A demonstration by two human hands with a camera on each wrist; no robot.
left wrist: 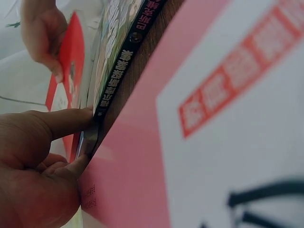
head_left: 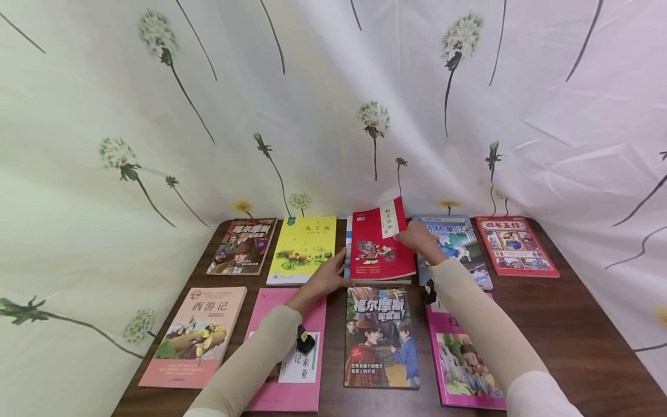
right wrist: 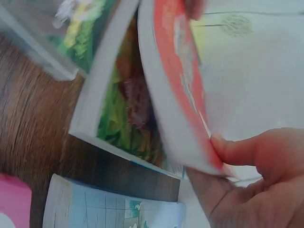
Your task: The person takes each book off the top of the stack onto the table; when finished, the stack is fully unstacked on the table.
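A red book [head_left: 372, 246] is tilted up over another book [head_left: 348, 231] in the middle of the back row. My right hand [head_left: 417, 234] pinches its upper right edge, thumb on the cover side. In the right wrist view the red book [right wrist: 180, 71] is bent and lifted clear of the illustrated book [right wrist: 130, 114] below, which is mostly hidden from above. My left hand [head_left: 325, 277] touches the lower left corner of the pile. Its fingers [left wrist: 61, 122] reach the lower book's edge, close to the detective comic's spine [left wrist: 111, 80].
Beside the pile lie a yellow book [head_left: 304, 249] and a blue book [head_left: 453, 249], with a red comic [head_left: 516, 246] farther right. A detective comic [head_left: 380, 336], pink books [head_left: 283, 370] and a peach book [head_left: 198, 336] form the front row. A dandelion-print cloth [head_left: 323, 116] hangs behind the table [head_left: 573, 347].
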